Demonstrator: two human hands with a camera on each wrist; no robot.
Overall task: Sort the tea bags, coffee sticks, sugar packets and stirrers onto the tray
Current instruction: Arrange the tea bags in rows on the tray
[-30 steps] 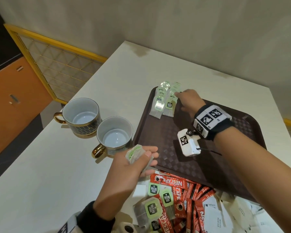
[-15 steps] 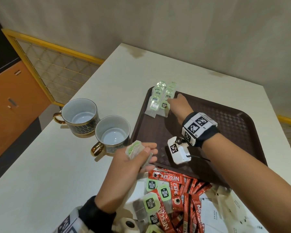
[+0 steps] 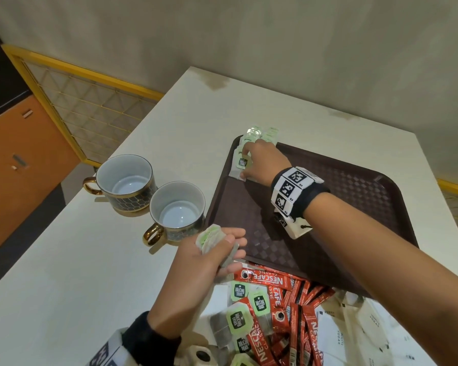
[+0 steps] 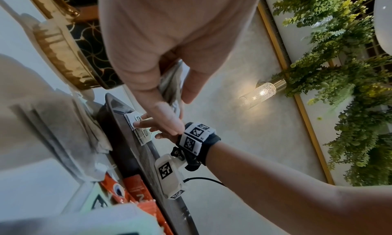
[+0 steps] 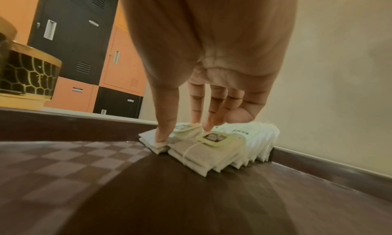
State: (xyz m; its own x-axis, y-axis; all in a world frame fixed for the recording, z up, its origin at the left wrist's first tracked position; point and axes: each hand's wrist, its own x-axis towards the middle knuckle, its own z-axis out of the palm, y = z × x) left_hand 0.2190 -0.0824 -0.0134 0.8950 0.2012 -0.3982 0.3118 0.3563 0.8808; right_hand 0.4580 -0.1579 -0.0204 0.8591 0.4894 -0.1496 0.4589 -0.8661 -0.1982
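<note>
Surface (image 3: 95,260): white, bore tray (image 3: 354,196)
Right hand (image 3: 262,165): straight fingers pressed stacked tea bags (image 5: 212,148)
Left hand (image 3: 209,262): gripped a tea-bag bundle (image 3: 209,237)

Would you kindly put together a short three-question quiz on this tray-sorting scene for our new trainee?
1. True or false: the left hand holds a bunch of tea bags beside the tray.
2. Where on the tray do the sorted tea bags lie? A) far left corner B) near right corner C) centre
3. Fill in: the right hand touches the sorted tea bags with its ____.

Key: 1 true; 2 A; 3 fingertips. The coffee sticks and sugar packets are still off the tray, by its near edge.
</note>
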